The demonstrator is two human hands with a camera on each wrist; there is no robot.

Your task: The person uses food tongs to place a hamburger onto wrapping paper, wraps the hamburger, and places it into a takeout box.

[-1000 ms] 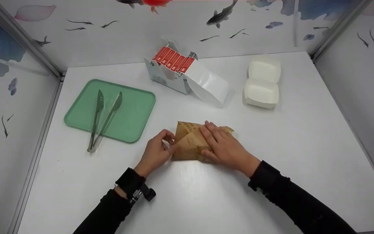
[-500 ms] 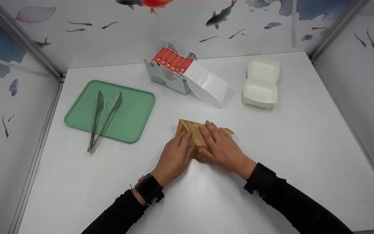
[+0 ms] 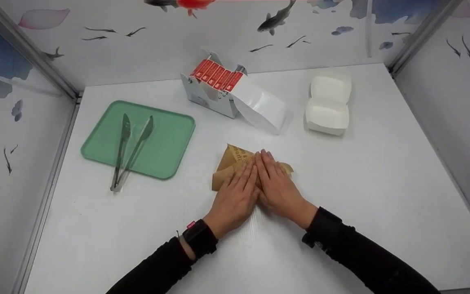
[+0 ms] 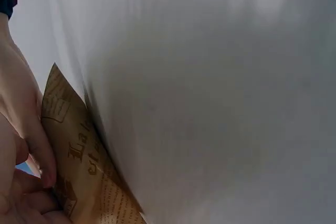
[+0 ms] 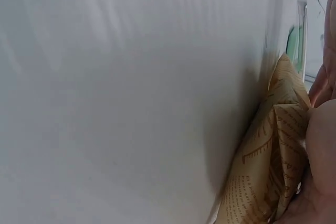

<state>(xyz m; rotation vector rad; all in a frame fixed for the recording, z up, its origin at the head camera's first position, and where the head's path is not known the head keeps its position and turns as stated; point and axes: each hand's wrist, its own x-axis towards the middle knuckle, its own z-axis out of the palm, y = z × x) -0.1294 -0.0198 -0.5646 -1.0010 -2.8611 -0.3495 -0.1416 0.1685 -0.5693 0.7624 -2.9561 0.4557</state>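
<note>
In the head view a brown printed paper wrapper (image 3: 227, 169), folded over into a packet, lies on the white table. My left hand (image 3: 235, 200) rests flat on its left part with the fingers straight. Beside it my right hand (image 3: 280, 190) presses on the right part, fingers straight too, and the two hands meet at the middle of the packet. Whatever the paper encloses is hidden. Lettering shows along the side of the wrapper (image 4: 89, 156) in the left wrist view. Creased folds of the wrapper (image 5: 273, 150) stand out in the right wrist view.
A green tray (image 3: 169, 155) on the left bears metal tongs (image 3: 123, 153) whose joined end overhangs its front edge. Behind the packet stands a label dispenser (image 3: 214, 98) with red labels and a hanging white strip (image 3: 263, 106). An opened white clamshell box (image 3: 328, 116) sits at back right.
My left hand has moved right, from the packet's left edge onto its top, folding the left flap over. My right hand has stayed on the paper, shifting slightly left.
</note>
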